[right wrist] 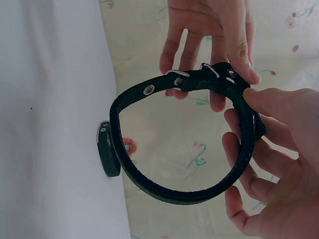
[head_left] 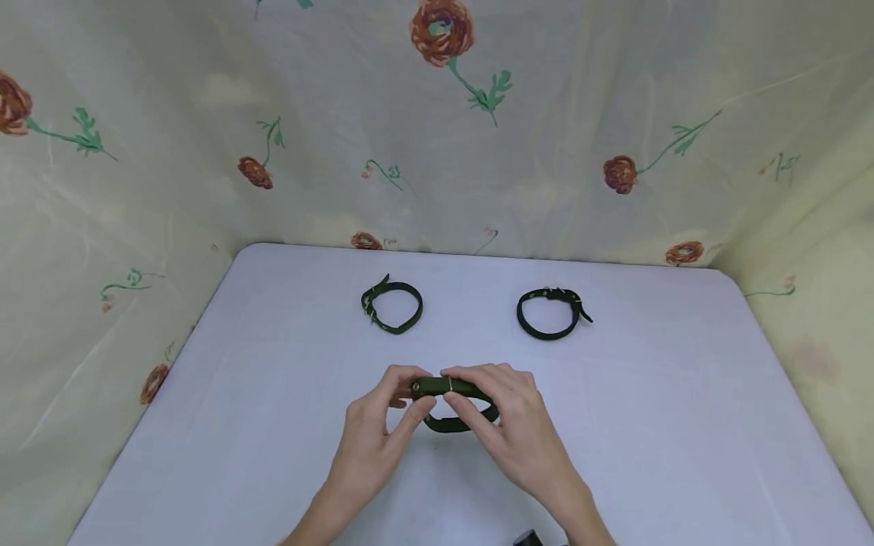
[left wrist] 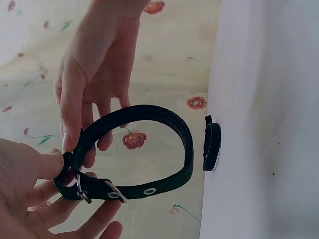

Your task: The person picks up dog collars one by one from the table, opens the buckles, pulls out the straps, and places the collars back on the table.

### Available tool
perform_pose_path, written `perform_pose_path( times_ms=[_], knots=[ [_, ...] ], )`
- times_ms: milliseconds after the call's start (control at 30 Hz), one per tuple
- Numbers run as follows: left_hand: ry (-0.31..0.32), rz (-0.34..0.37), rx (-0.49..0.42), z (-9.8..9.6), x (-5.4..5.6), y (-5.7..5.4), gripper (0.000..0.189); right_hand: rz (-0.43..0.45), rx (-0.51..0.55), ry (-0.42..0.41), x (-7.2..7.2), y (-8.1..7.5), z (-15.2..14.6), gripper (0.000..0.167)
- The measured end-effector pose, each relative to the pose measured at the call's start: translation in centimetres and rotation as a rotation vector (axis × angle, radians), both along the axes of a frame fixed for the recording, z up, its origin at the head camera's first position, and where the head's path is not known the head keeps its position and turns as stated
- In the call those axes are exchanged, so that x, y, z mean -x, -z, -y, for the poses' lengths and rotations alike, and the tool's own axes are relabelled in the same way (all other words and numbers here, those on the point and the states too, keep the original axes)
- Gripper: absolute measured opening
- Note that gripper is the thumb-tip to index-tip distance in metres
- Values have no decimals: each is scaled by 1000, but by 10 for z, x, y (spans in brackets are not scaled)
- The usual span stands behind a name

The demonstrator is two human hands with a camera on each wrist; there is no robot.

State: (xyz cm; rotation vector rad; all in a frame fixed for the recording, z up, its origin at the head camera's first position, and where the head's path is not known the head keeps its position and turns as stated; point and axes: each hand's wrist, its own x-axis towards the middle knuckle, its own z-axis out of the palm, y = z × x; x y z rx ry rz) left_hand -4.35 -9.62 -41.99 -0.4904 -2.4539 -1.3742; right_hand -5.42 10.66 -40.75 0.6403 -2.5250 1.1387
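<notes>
A dark green buckled collar (head_left: 449,425) is held up in front of the body, closed into a loop. My left hand (head_left: 372,432) pinches it between thumb and fingers at the left end of its upper strap, beside a metal eyelet. With thumb and fingers, my right hand (head_left: 515,421) grips the same strap farther right, near a thin metal loop. In the left wrist view the metal buckle (left wrist: 115,191) and eyelets show close to the left fingers. The right wrist view shows the collar's band (right wrist: 179,198) hanging round and open, the right thumb pressing its edge.
Two similar collars lie looped on the white table (head_left: 273,394) beyond the hands: one collar (head_left: 419,307) left of centre, another collar (head_left: 546,336) to the right. A flowered curtain (head_left: 532,152) surrounds the table's back and sides. A small dark object (head_left: 527,538) shows at the bottom edge.
</notes>
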Motion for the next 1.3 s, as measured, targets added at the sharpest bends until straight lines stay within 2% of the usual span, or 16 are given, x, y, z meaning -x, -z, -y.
perform_pose_path(
  times_ms=[200, 400, 667, 933, 1300],
  knots=[
    [-21, -47, 64, -2, 1, -4, 18, -30, -8, -46, 0, 0, 2, 25],
    [-34, -66, 32, -2, 3, -3, 16, -30, -16, -25, 0, 1, 0, 24],
    [-29, -18, -31, -4, 2, 0, 15, -45, -30, 18, -3, 3, -6, 26],
    [18, -3, -6, -6, 1, 2, 21, -64, -37, 4, -3, 4, -1, 25],
    [-39, -22, 6, -4, 1, 2, 17, -87, -24, -7, -3, 5, 4, 24]
  ],
)
